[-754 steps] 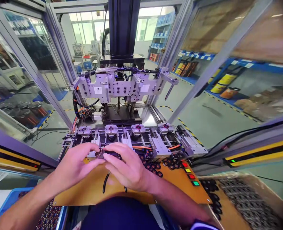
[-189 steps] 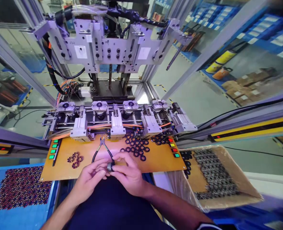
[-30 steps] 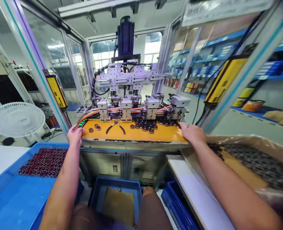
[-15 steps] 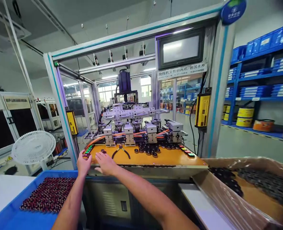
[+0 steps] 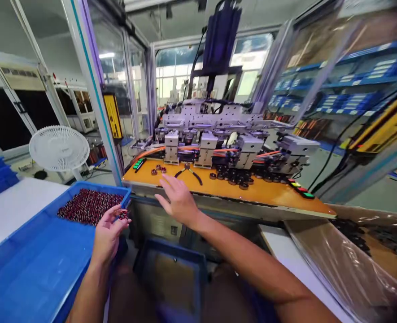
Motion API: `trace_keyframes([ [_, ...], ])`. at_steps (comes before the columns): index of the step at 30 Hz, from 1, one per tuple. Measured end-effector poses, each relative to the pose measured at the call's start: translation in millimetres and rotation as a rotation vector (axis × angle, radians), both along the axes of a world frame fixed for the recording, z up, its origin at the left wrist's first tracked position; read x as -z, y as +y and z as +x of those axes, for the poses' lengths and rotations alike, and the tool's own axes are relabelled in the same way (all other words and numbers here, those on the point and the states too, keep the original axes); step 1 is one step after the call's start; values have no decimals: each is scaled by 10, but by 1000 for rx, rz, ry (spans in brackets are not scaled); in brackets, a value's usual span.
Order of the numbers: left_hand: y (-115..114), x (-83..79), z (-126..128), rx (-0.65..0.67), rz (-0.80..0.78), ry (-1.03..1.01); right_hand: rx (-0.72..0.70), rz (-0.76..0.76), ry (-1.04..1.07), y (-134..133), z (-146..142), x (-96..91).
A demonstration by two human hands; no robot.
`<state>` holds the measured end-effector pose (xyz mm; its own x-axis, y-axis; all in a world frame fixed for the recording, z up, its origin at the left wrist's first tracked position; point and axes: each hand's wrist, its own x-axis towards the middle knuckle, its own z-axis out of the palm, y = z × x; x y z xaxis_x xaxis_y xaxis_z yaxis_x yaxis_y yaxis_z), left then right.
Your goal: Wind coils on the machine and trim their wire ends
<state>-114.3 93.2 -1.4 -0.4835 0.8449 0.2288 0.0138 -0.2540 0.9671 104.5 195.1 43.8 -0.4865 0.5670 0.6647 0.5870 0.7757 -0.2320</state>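
My left hand (image 5: 108, 233) pinches a small wound stator (image 5: 123, 215) with dark red windings between thumb and fingers, just right of the heap of stators (image 5: 89, 206) in a blue tray (image 5: 46, 264). In front of the orange worktop my right hand (image 5: 178, 201) is raised with its fingers spread, holding nothing. Beyond its fingertips, a few similar wound stators (image 5: 159, 169) lie on the worktop (image 5: 215, 190). Pliers (image 5: 193, 174) with dark handles rest beside them, their handles spread. Further right sits a cluster of black ring-shaped cores (image 5: 232, 175).
A winding machine (image 5: 215, 121) with several grey blocks and orange tubes stands behind the worktop. Green switches (image 5: 138, 164) line its left end; coloured buttons (image 5: 301, 188) line its right. A white fan (image 5: 59, 150) stands left, a plastic-lined box (image 5: 349, 255) right, a blue bin (image 5: 171, 278) below.
My left hand has come back from the worktop towards the tray, carrying a stator. My right hand has drawn away from the stators on the worktop. The view has tilted down and moved closer.
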Motion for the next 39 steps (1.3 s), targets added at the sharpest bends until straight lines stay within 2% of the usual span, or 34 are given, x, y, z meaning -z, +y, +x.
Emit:
trace_keyframes([
  [4, -473, 89, 435, 71, -11, -10, -267, 37, 245, -702, 388, -17],
  [6, -631, 86, 635, 89, 105, 137, -360, 12, 258, -951, 516, -27],
  [9, -768, 72, 835, 144, 348, 388, -425, -110, 128, -1142, 668, -5],
  [13, -798, 66, 955, 200, 416, 473, -489, -427, -75, -1191, 849, 55],
  [17, -774, 82, 1040, 161, 360, 480, -539, -645, -51, -1181, 935, 90],
  [24, -769, 99, 1122, 122, 284, 450, -582, -701, 117, -1207, 923, 147],
  [28, -759, 48, 1130, 163, 182, 342, -611, -765, 260, -1329, 881, 260],
  [32, -722, 28, 1131, 202, 98, 191, -749, -781, 326, -1463, 856, 403],
  [34, -709, 36, 1133, 208, 93, 173, -794, -845, 319, -1464, 865, 434],
  [36, -708, 47, 1140, 201, 100, 192, -747, -972, 374, -1410, 871, 423],
  [39, -721, 62, 1165, 192, 169, 261, -521, -1182, 587, -1286, 830, 358],
])
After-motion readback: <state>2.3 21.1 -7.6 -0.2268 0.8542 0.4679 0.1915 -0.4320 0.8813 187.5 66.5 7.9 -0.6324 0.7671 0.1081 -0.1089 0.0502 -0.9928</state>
